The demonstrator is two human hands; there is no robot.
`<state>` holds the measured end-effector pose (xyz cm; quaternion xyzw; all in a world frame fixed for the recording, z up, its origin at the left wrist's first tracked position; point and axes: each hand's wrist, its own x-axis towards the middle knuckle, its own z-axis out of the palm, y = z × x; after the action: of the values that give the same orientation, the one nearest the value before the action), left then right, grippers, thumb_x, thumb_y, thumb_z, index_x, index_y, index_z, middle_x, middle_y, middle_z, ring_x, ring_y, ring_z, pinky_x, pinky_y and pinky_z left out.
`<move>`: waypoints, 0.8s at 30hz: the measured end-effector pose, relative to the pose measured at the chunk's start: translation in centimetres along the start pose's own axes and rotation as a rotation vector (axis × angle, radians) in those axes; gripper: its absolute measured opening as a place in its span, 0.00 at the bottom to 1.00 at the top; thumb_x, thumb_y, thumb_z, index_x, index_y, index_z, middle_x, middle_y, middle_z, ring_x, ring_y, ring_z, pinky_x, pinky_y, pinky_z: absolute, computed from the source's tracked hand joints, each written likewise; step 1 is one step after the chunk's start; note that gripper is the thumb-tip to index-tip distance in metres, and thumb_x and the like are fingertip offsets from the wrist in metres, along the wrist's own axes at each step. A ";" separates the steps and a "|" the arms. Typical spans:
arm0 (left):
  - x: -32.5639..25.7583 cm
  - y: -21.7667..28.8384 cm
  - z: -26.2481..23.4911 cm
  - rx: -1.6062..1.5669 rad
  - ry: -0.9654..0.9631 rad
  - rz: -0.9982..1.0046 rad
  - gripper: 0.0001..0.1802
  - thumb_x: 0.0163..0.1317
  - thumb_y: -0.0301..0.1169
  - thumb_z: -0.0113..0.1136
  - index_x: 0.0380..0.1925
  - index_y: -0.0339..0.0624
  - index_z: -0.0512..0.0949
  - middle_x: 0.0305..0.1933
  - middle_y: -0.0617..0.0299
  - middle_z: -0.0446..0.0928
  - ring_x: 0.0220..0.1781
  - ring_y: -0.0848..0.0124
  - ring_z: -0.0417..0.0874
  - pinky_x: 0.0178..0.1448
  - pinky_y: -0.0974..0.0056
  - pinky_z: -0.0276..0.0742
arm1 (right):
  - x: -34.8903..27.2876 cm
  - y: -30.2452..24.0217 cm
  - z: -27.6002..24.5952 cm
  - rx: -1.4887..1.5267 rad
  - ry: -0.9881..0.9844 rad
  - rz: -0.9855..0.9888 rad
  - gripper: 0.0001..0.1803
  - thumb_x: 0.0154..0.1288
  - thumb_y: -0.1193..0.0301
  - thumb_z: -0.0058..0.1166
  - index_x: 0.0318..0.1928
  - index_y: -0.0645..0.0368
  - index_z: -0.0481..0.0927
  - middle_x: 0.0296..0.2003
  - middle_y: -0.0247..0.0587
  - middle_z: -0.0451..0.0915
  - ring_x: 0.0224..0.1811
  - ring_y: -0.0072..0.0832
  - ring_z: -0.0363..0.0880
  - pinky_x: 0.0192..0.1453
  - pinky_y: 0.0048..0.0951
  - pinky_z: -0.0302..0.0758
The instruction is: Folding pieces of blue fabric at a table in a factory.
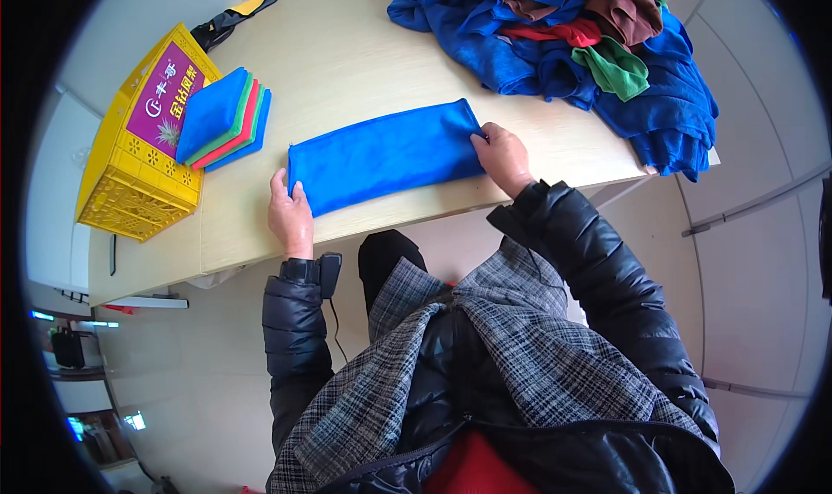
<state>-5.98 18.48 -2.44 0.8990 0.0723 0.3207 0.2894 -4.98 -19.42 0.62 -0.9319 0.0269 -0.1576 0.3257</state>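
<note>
A blue cloth (pixel 390 158), folded into a long band, lies across the front of the table. At its left end my left hand (pixel 291 212) has the near corner between thumb and fingers. My right hand (pixel 503 156) pinches the right end, thumb on top. The cloth looks flat and stretched between both hands. Left of it rests a small stack of folded cloths (pixel 227 121) in blue, green and red, leaning by a yellow crate.
The yellow plastic crate (pixel 143 186) with a purple label stands at the table's left. A big heap of crumpled cloths (pixel 555 43), blue, brown, red and green, covers the back right and hangs over the edge. A black and yellow strap-like item (pixel 234 19) lies at the back left.
</note>
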 end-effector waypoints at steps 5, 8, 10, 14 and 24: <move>-2.2 2.9 -2.1 0.184 -0.004 0.035 0.20 0.67 0.34 0.62 0.58 0.50 0.75 0.36 0.46 0.84 0.37 0.44 0.84 0.42 0.45 0.77 | -3.3 0.0 -0.4 -0.243 0.126 -0.034 0.11 0.71 0.62 0.55 0.40 0.56 0.80 0.28 0.52 0.84 0.33 0.51 0.84 0.37 0.48 0.79; -2.7 3.1 -2.1 0.179 0.010 0.028 0.19 0.66 0.34 0.62 0.57 0.50 0.77 0.35 0.46 0.84 0.36 0.44 0.84 0.42 0.45 0.77 | -3.7 0.5 -0.5 -0.279 0.135 -0.053 0.09 0.71 0.63 0.54 0.40 0.55 0.79 0.26 0.50 0.84 0.30 0.50 0.84 0.36 0.48 0.79; -2.8 3.0 -2.4 0.180 0.023 0.023 0.18 0.66 0.34 0.63 0.56 0.51 0.77 0.34 0.46 0.84 0.36 0.44 0.84 0.42 0.45 0.77 | -3.8 0.4 -0.6 -0.293 0.140 -0.069 0.09 0.71 0.63 0.54 0.40 0.54 0.79 0.26 0.50 0.84 0.29 0.50 0.84 0.35 0.48 0.79; -2.6 2.6 -2.7 0.176 0.007 -0.023 0.17 0.65 0.35 0.64 0.54 0.51 0.79 0.32 0.46 0.84 0.34 0.45 0.84 0.41 0.45 0.77 | -3.9 0.3 -0.7 -0.296 0.130 -0.099 0.09 0.72 0.63 0.52 0.38 0.56 0.76 0.23 0.50 0.82 0.27 0.51 0.83 0.37 0.48 0.78; -2.9 2.6 -4.1 0.165 -0.094 -0.113 0.17 0.63 0.35 0.67 0.52 0.49 0.81 0.31 0.50 0.83 0.35 0.49 0.84 0.43 0.49 0.77 | -4.0 0.2 -1.1 -0.297 0.081 -0.068 0.10 0.70 0.63 0.55 0.44 0.55 0.79 0.28 0.50 0.84 0.32 0.49 0.84 0.38 0.48 0.79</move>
<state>-10.97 17.37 0.04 0.9283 0.1357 0.2542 0.2351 -9.06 -19.58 0.21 -0.9630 0.0313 -0.2002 0.1776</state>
